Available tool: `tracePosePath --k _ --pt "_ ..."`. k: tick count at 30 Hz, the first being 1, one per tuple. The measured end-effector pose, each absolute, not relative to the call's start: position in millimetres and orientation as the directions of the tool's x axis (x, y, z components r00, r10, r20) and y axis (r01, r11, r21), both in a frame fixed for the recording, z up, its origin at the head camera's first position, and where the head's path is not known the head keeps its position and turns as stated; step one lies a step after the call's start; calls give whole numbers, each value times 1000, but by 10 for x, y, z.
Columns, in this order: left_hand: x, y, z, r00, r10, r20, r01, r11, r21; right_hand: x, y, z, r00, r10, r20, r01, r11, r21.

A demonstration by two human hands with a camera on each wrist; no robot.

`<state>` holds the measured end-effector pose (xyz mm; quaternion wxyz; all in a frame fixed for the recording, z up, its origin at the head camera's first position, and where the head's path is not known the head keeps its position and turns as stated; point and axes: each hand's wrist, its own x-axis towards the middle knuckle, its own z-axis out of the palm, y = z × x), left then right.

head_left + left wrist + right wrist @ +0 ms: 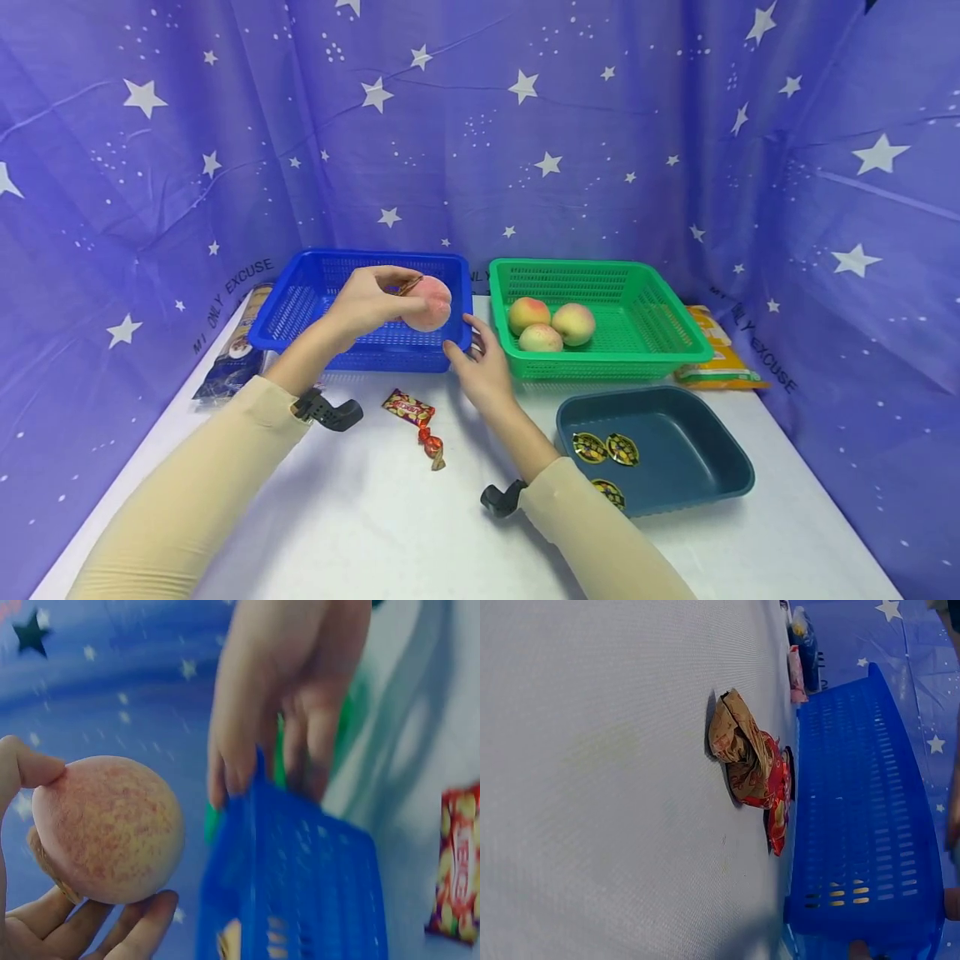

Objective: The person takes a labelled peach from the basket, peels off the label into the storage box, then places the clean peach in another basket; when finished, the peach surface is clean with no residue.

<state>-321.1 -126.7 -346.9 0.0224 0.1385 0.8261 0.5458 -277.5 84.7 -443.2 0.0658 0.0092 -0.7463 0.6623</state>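
My left hand [367,302] holds a pink and yellow peach [429,303] above the blue basket [390,360]. In the left wrist view, the thumb and fingers grip the peach [112,829] from the side and below, with a thin brown piece [51,864] against its edge. At the basket's near right corner, my right hand [483,371] pinches the rim, its fingers on both sides of the wall. Something yellowish shows through the slots in the right wrist view. A flat red snack packet [408,407] and a red twist-wrapped candy [431,446] lie in front of the basket.
To the right stands a green basket [660,358] with three peaches [573,323]. A dark teal tray [682,442] holds three round yellow-and-black packets [622,449]. Bagged goods [238,350] lie at left, an orange packet [718,354] at right. A starry purple curtain [480,125] hangs behind.
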Motion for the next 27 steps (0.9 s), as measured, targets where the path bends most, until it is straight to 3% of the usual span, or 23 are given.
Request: tracePosePath --k 6,11,14,18,27 --pt "-2866 -1072 -3423 -908 349 233 347 314 884 -2788 938 -4452 -992 72 107 -96 145 -985" --pt "-2643 -981 -3515 -853 434 290 436 289 852 -2819 1012 -4489 -981 43 190 -172 265 -949" --pt "-2537 -974 -3651 -830 475 291 450 263 853 -2825 1026 -4504 -977 17 214 -204 230 -952" --pt "-2413 -1028 -3869 -816 509 275 432 220 875 -2817 1002 -4502 -983 -19 184 -185 79 -979" --pt "-2149 -1186 -4130 -748 595 293 473 170 865 -2801 930 -4474 -994 2 113 -112 104 -988"
